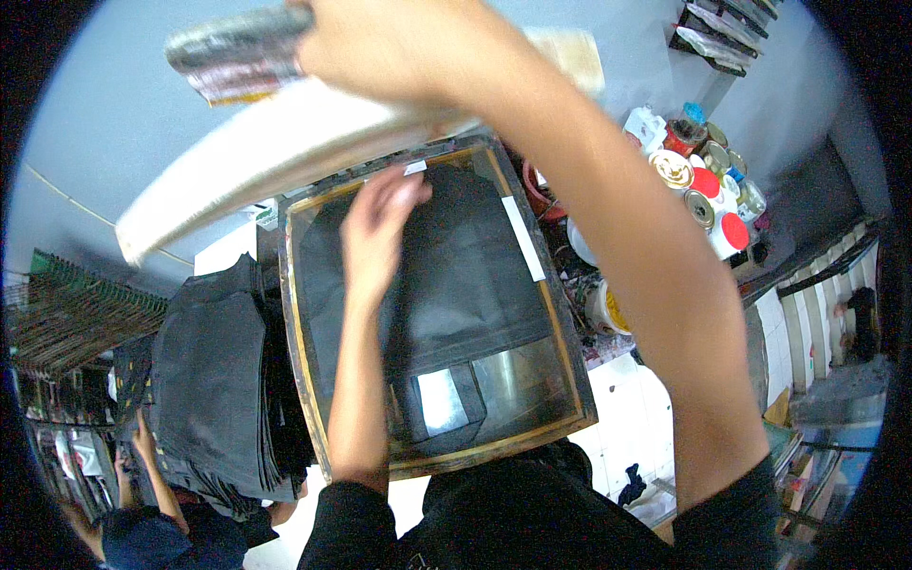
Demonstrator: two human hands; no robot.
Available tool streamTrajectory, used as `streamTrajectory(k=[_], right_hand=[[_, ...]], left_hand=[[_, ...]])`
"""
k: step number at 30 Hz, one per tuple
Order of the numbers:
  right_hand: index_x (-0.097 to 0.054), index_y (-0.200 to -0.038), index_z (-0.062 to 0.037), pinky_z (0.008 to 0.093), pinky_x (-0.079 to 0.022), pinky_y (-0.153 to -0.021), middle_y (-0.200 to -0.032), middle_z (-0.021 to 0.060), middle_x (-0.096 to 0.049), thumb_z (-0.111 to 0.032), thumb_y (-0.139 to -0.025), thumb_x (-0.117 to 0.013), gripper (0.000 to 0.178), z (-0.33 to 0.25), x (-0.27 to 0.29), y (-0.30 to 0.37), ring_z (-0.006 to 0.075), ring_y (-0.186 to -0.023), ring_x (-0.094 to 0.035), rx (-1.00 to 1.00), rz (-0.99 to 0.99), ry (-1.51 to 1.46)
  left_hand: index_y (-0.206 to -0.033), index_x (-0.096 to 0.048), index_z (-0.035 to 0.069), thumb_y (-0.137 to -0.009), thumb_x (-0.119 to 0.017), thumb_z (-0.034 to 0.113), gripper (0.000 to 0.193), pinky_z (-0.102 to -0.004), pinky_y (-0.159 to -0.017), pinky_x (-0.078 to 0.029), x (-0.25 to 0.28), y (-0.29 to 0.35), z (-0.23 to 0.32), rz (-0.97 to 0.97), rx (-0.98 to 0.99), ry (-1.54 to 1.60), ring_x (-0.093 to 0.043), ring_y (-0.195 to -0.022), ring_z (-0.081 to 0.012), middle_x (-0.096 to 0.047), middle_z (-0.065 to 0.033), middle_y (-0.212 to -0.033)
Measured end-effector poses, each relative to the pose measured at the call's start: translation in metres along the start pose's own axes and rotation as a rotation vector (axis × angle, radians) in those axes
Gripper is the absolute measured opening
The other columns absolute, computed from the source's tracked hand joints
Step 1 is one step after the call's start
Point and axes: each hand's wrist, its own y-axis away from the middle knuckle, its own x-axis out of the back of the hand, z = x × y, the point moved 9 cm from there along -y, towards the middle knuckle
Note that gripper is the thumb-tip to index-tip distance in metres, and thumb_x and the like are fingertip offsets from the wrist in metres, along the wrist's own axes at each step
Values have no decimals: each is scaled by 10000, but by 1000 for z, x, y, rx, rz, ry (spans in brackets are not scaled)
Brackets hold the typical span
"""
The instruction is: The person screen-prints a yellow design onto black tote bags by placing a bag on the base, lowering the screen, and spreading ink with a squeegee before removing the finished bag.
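Observation:
My right hand is raised at the top, closed around a grey, colour-smeared block that looks like a squeegee, blurred by motion. Just below it stretches a long white curved thing, also blurred; I cannot make out what it is. A wood-edged printing screen lies in front of me, with black cloth showing through its mesh. Over the screen's far left part hovers my left hand, its fingers bent and smeared by motion; whether it touches the frame is unclear.
A tall stack of black cloth pieces stands left of the screen. Paint tins and jars crowd the right side, with an open tub nearer. At lower left another person's arm reaches up beside racks.

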Motion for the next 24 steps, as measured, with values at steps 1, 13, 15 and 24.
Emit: streamTrajectory(k=[1,13,15,24], right_hand=[[-651,-1046,24,495,-564,-788,-941,227,-707,-137,-879,-643,231,6,-7,6,409,-879,-705,73,35,77],[-594,-1090,-39,437,-539,-808,-984,147,-670,-175,-938,-608,205,92,-238,203,327,-970,-660,443,-39,252],[-606,-1089,-46,460,-527,-814,-998,154,-684,-202,-932,-642,224,101,-237,182,346,-985,-664,342,-135,167],[-574,-1046,-21,498,-514,-799,-997,169,-661,-159,-888,-651,223,62,-229,206,381,-945,-658,398,-363,262]], left_hand=[[-1333,-536,-66,-990,-616,426,605,-434,-997,-537,24,33,18,52,-28,101,-730,-1025,-354,-715,-254,-1148],[-770,-683,11,-1007,-647,262,347,-267,-496,-404,81,308,-92,68,676,182,-521,-468,-107,-653,-77,-626],[-716,-650,32,-1003,-660,262,368,-257,-451,-357,79,308,-94,75,696,225,-471,-432,-93,-601,-37,-581],[-696,-636,40,-988,-685,245,360,-249,-421,-328,82,311,-98,125,699,249,-471,-432,-80,-617,-46,-594]])
